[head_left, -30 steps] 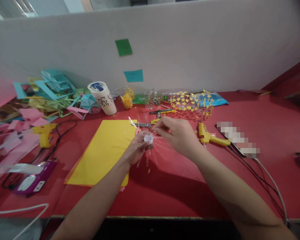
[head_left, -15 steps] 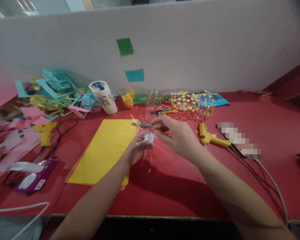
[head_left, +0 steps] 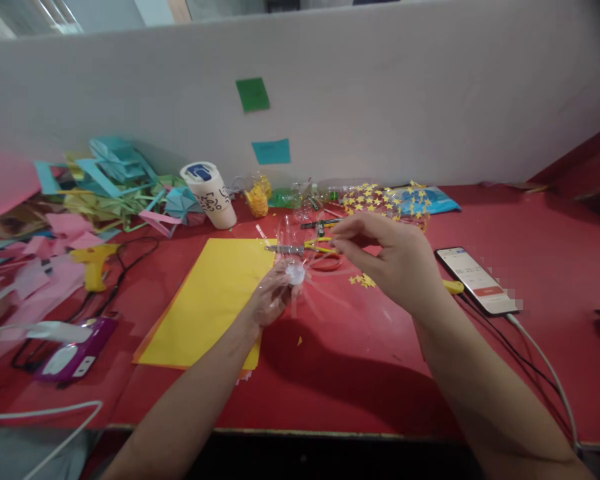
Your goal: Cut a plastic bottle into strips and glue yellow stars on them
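My left hand point(head_left: 273, 297) grips a piece of clear plastic point(head_left: 295, 272) cut into thin strips that fan out around a round, whitish centre, like the neck end of a bottle. My right hand point(head_left: 390, 257) hangs in the air to its right, thumb and fingers curled into a pinch; whatever may be between the fingertips is too small or clear to make out. Just beyond the plastic lie scissors point(head_left: 285, 249) with yellow and red handles. Several small yellow stars point(head_left: 361, 281) are on the table beneath my right hand.
Yellow paper sheets point(head_left: 205, 293) lie on the red table point(head_left: 340, 393). A yellow glue gun point(head_left: 453, 287) is partly behind my right arm, near a phone point(head_left: 477, 280). At left are another glue gun point(head_left: 95, 263), a purple power strip point(head_left: 75, 350) and folded paper point(head_left: 115, 167). A cup point(head_left: 210, 197) stands behind.
My right hand has moved right and slightly up, away from the clear plastic. The scissors' handles and loose stars now show. The left hand keeps its grip.
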`<state>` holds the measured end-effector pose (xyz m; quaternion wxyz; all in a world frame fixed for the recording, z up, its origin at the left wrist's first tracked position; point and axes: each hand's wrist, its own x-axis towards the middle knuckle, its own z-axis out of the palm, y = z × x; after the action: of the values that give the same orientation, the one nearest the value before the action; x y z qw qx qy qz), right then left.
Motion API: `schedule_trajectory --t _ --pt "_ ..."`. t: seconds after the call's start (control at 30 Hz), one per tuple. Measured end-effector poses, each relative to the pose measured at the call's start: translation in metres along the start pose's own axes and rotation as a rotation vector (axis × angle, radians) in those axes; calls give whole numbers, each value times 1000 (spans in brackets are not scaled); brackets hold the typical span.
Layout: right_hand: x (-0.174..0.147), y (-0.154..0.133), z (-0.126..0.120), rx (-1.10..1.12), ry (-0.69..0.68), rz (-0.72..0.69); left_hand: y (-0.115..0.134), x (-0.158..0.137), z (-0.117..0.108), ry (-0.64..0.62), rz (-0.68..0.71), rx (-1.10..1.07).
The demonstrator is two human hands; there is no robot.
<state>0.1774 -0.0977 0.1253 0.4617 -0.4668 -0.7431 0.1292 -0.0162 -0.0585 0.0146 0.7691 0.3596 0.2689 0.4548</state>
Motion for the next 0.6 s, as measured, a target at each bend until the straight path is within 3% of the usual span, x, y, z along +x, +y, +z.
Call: schedule_trajectory --t 0.2,0.43,0.6 --pt "3 5 4 25 -34 4 4 -1 2 28 -46 -32" --pt "0 1 11 -31 -21 -84 1 0 0 -5 -59 -46" --pt "0 0 15 8 -60 -39 -2 1 -7 -40 -61 -67"
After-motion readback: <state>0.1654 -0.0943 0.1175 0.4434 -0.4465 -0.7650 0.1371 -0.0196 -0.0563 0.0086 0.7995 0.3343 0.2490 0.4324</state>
